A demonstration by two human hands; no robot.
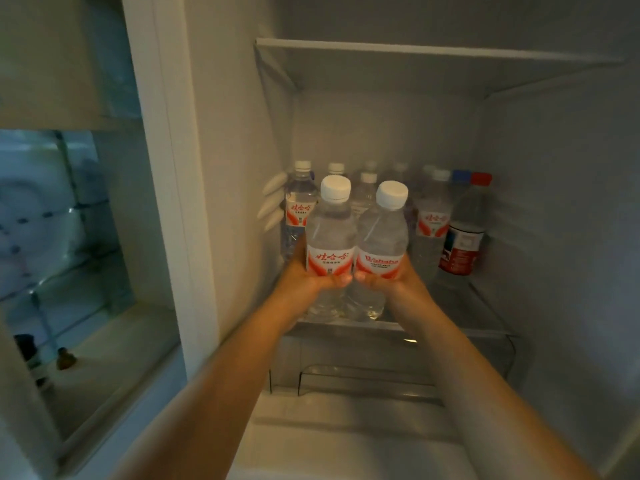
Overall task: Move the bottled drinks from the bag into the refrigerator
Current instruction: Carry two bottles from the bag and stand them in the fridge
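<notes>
Dim light inside the white refrigerator (554, 168) blurs the back row of clear bottles (367, 188) on the glass shelf (457, 306), so their number is hard to tell, and the bag is out of sight. Both bare arms reach straight in, side by side. Each hand is curled round an upright clear white-capped water bottle with a red label: left hand (311, 275) on the left bottle (330, 233), right hand (394, 277) on the right bottle (382, 237), the two bottles touching just above the shelf's front edge.

A home kitchen, most likely: an open refrigerator (381, 133) with white walls, a glass shelf (467, 306) stocked with small water bottles (433, 223) and a clear drawer (381, 368) below. The blurred area left seems to be its door racks (69, 237).
</notes>
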